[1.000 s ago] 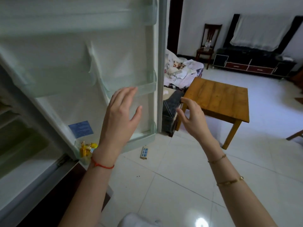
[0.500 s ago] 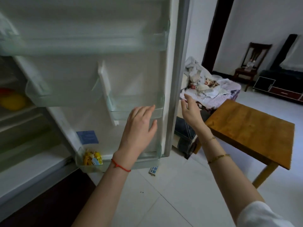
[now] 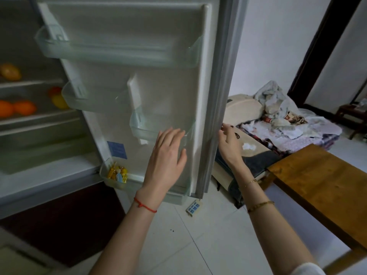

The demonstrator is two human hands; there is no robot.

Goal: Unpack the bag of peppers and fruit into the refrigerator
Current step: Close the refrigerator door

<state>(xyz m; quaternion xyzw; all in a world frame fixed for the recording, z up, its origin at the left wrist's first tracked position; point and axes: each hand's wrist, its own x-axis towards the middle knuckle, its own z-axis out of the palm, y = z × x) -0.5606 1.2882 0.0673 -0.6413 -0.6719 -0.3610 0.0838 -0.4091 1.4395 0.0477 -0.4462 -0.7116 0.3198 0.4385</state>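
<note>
Both hands have risen toward the open fridge door [image 3: 139, 80] since the earlier frame. Left hand [image 3: 166, 155], at 12 o'clock, lies with fingers spread and straight before the door's inner side, holding nothing. Right hand [image 3: 228, 143], at 1 o'clock, has straight fingers at the door edge; real touching I cannot tell. Farther, at 10 o'clock, fruit [image 3: 15, 109] lies on the fridge shelves [image 3: 35, 118].
</note>
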